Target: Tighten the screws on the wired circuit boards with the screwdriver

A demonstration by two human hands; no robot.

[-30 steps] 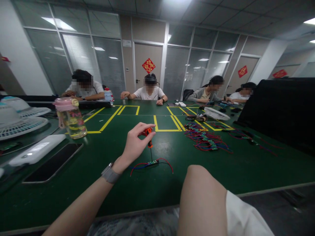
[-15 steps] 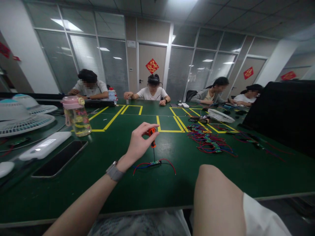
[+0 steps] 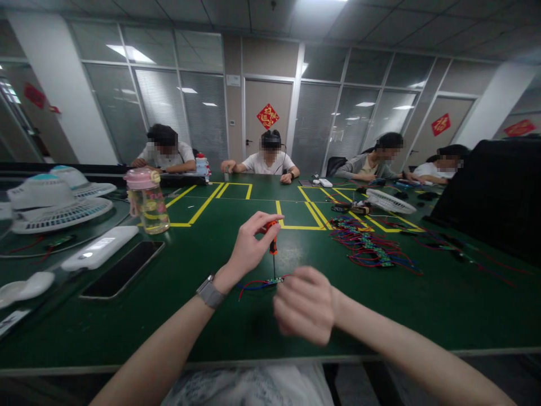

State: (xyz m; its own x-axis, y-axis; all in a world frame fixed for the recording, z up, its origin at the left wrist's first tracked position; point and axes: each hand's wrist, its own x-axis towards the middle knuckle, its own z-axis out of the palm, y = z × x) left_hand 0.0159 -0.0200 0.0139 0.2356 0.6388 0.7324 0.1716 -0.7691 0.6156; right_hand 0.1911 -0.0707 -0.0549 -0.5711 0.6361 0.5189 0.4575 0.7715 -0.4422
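Note:
My left hand (image 3: 255,241) is closed around the top of a small orange-and-black screwdriver (image 3: 273,245). The screwdriver stands upright, its thin shaft reaching down to a small circuit board (image 3: 274,281) on the green table. Red and blue wires come off the board's left end. My right hand (image 3: 305,304) is in front of the board's right side, slightly blurred, with its fingers curled in. It covers the wires there, and anything inside its fingers is hidden.
Many wired circuit boards (image 3: 376,245) lie heaped at the right, near a black box-like object (image 3: 486,197). On the left are a phone (image 3: 122,270), a white device (image 3: 99,248), a pink-lidded bottle (image 3: 147,203) and white fans (image 3: 63,208). Several people sit across the table (image 3: 203,338).
My right hand has come in from the right to the board, where only a bent limb showed before. The left hand still holds the screwdriver upright. The whole view has shifted slightly.

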